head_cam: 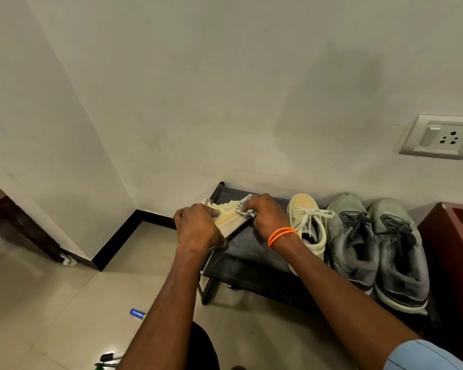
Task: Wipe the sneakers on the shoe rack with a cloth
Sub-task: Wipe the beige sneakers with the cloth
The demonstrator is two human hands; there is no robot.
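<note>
On the rack: I count three sneakers standing on the black shoe rack [251, 252]: one cream sneaker [309, 222], two grey sneakers [377, 247].
Fourth sneaker: my left hand [198, 225] grips a tilted cream shoe [229, 213], fingers curled.
Cloth: one grey cloth [246, 209], bunched under my right hand [267, 217], fingers curled round it, pressing the shoe.

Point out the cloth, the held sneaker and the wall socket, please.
cloth [245, 210]: head view, bunched middle.
held sneaker [226, 215]: head view, pale side.
wall socket [439, 136]: head view, plate centre.
</note>
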